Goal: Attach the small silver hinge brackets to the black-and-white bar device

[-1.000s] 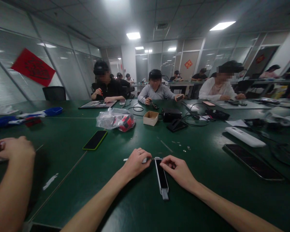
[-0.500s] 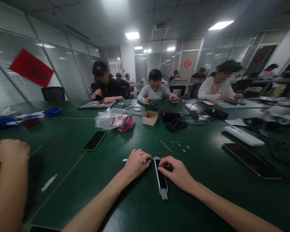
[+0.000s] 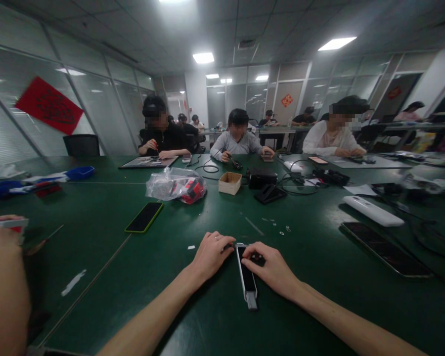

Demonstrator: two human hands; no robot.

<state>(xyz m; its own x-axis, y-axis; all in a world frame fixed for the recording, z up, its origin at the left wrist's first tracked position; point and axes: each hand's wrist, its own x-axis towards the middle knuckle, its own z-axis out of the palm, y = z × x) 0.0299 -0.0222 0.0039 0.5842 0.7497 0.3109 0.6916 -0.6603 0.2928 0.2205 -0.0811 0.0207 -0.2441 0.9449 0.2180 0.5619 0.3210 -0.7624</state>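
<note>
A slim, long device with a black face, pale rim and grey tab at its near end lies on the green table. At the far left corner of the device is my left hand, wearing a ring, its thumb and fingertips closed together. My right hand reaches over the right edge, thumb and forefinger bent into a pinch on the black face. Whatever either pinch holds is too small or hidden to make out. A small white scrap lies left of my left hand.
Small rings lie beyond my right hand. A green-rimmed phone, a plastic bag, an open box, a dark phone and a white power bank surround the work. At left, a co-worker's arm reaches in.
My hands and the device stay nearly in place. The co-worker's arm at the left has shifted left, and a red-and-white item now shows by that hand.
</note>
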